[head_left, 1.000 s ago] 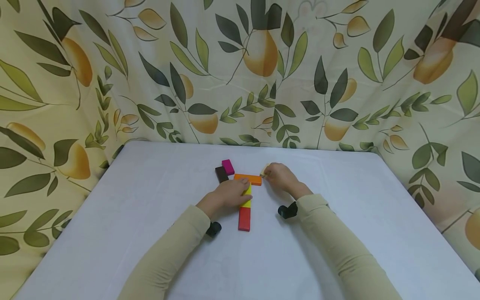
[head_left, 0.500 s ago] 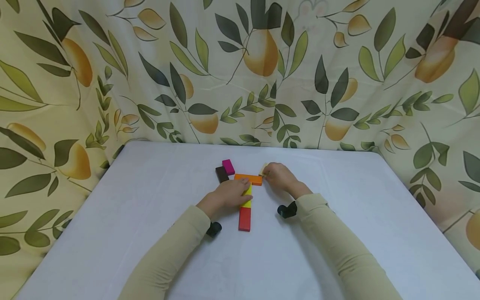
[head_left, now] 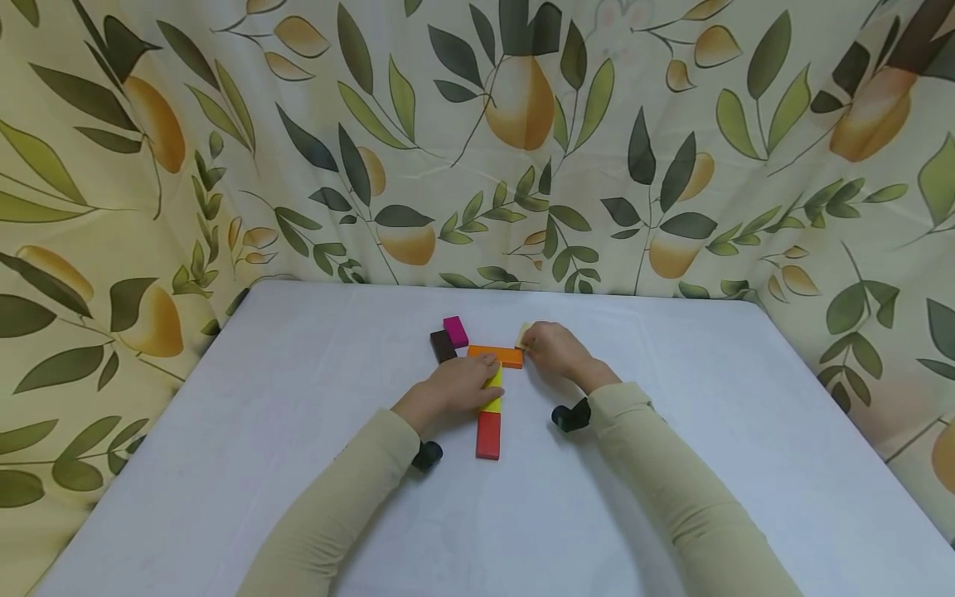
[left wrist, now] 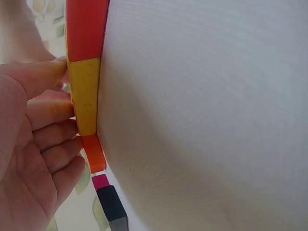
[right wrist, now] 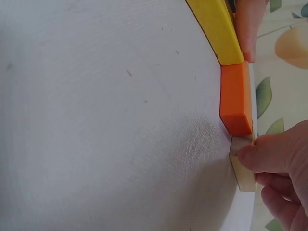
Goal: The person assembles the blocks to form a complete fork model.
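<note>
- As my eye starts at the left edge of the frame, it meets a cream fabric (head_left: 246, 182) printed with fruit and leaves, which runs on across the top, behind a white table (head_left: 186, 464).
- The left sleeve (head_left: 339, 502), pale olive, comes up from the bottom, left of centre.
- From its cuff the left hand (head_left: 451, 383) reaches to the middle of the frame. Its fingers are not wrapped around anything; they are laid out, the tips resting on the upper face of a yellow block (left wrist: 85, 98).
- A small black device (head_left: 428, 456) sits below that wrist.
- A dark block (head_left: 443, 347) lies slanted just beyond the hand, above centre.
- A magenta block (head_left: 456, 332) lies right beside it, slanted much the same way.
- The orange block (head_left: 507, 358) lies crosswise at the far end of the yellow one, touching it, the two making a T.
- The red block (head_left: 488, 435) carries on the T's stem, end to end with the yellow, just below centre.
- A pale wooden block (right wrist: 244, 177) stands off the orange block's right end, angled up the frame; I can't tell whether they touch.
- The right hand (head_left: 555, 348), right of centre, pinches that pale block between thumb and fingers.
- Another black device (head_left: 571, 416) sits below the right wrist.
- The right sleeve (head_left: 686, 489) slopes away to the bottom right.
</note>
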The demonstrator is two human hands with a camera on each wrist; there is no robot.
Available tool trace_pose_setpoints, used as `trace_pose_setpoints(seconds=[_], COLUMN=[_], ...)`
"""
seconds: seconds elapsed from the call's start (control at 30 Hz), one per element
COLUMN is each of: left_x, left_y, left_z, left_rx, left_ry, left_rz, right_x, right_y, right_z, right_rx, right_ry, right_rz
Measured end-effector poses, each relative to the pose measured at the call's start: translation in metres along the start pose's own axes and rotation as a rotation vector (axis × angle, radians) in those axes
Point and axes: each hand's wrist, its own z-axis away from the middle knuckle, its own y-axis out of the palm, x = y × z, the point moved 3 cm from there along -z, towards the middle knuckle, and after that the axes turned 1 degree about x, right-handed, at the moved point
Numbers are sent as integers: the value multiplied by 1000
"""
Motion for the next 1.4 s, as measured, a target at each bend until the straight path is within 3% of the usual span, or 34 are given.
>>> trace_pose_setpoints(seconds=[0.63,1.13,1.4], left_x=[1,2,2], left_y=[0,2,3], left_z=[-1,-1,-4], left_rx=[-20,8,4], left_ry=[17,-2,-10], left_rz=[-36,24,1], right_x=[0,1,4], right_y=[2,3,2], right_z=[-3,-4,-3], right_rx=[-5,-7,-9], right_ry=[-40,-44,-44], right_rz=[31,12,2])
